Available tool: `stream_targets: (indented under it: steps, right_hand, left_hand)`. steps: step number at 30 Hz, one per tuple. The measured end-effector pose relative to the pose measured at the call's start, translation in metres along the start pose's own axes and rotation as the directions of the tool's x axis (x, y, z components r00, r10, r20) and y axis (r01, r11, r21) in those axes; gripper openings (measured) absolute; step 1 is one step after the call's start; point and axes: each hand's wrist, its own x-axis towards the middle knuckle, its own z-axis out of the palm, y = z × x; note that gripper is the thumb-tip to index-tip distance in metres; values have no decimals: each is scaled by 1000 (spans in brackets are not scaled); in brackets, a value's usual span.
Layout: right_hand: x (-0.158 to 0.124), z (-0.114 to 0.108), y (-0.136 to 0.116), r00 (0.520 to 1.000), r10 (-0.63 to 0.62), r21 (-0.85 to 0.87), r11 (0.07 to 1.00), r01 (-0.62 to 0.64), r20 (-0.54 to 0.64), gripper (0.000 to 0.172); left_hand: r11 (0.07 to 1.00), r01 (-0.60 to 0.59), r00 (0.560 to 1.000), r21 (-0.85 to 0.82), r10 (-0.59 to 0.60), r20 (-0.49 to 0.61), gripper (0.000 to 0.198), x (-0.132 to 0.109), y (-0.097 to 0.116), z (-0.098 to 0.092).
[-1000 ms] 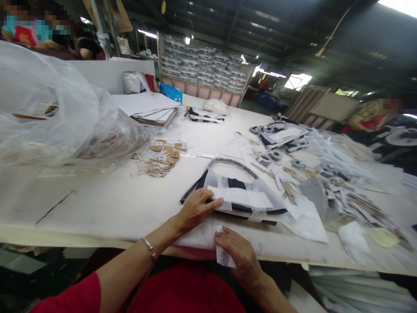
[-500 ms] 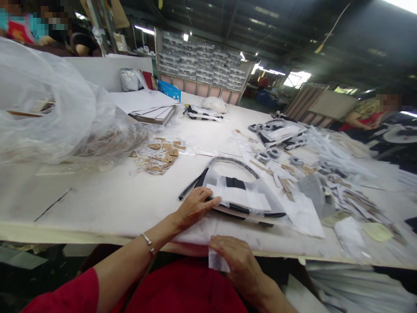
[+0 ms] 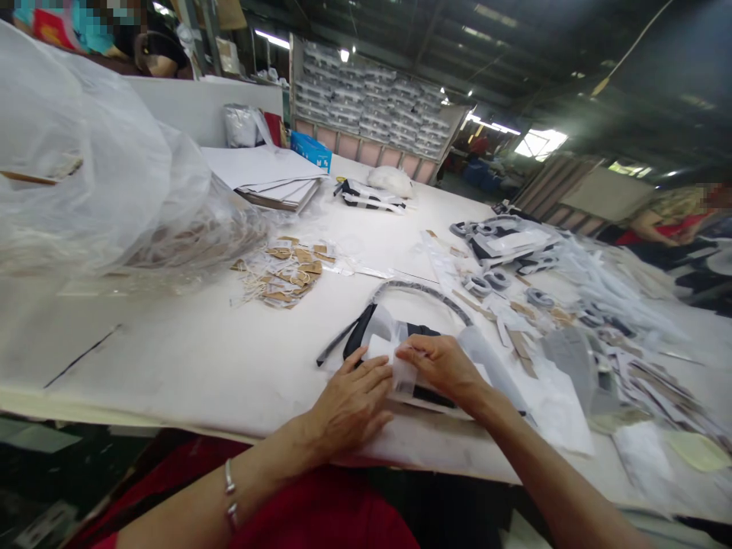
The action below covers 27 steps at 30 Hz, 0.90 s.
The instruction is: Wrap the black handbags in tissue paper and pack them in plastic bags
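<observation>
A black bag point(image 3: 359, 332) lies flat near the table's front edge, partly covered with white and translucent wrapping. Its wrapped handle point(image 3: 426, 288) arches away from me. My left hand point(image 3: 357, 393) rests with fingers spread on the bag's near left side, over the edge of a white sheet point(image 3: 379, 347). Just to its right, my right hand point(image 3: 443, 364) pinches a translucent strip point(image 3: 405, 372) against the front of the bag. The two hands are close together and cover part of the bag.
Tags with strings point(image 3: 289, 271) lie beyond the bag to the left, beside a large plastic bag point(image 3: 108, 168). Another wrapped bag point(image 3: 371, 197) is farther back. Wrapped bags, rolls and paper strips point(image 3: 523, 354) crowd the right side. A person point(image 3: 669, 221) is at far right.
My right hand has risen from the table edge onto the bag, bringing the translucent strip. My left hand has shifted slightly nearer to me. The camera view has shifted slightly.
</observation>
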Motion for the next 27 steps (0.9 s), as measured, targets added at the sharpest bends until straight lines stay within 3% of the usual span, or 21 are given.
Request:
stream_targets:
  steps: [2, 5, 10, 17, 19, 23, 27]
  right_hand:
    - [9, 1, 6, 998, 42, 54, 998, -44, 39, 23]
    - [17, 6, 14, 997, 73, 115, 991, -75, 24, 18]
    - [19, 21, 28, 990, 109, 170, 981, -93, -90, 19]
    - [22, 33, 35, 970, 193, 149, 974, -171, -147, 17]
    - [23, 36, 37, 972, 195, 140, 974, -177, -131, 17]
    - [24, 38, 40, 976, 190, 132, 976, -175, -111, 16]
    - [26, 38, 40, 975, 202, 107, 975, -192, -91, 14]
  left_hand:
    - [984, 146, 988, -102, -150, -25, 32, 7, 9, 1]
    - [936, 316, 936, -154, -334, -114, 25, 19, 16, 9]
    - [903, 423, 877, -81, -430, -213, 16, 29, 14, 26]
    - [894, 447, 863, -15, -436, -256, 19, 33, 9, 29]
    - [904, 427, 883, 6, -415, -218, 15, 34, 9, 25]
    - [961, 262, 948, 93, -239, -209, 21, 34, 16, 16]
    - [971, 128, 976, 200, -88, -201, 24, 28, 31, 22]
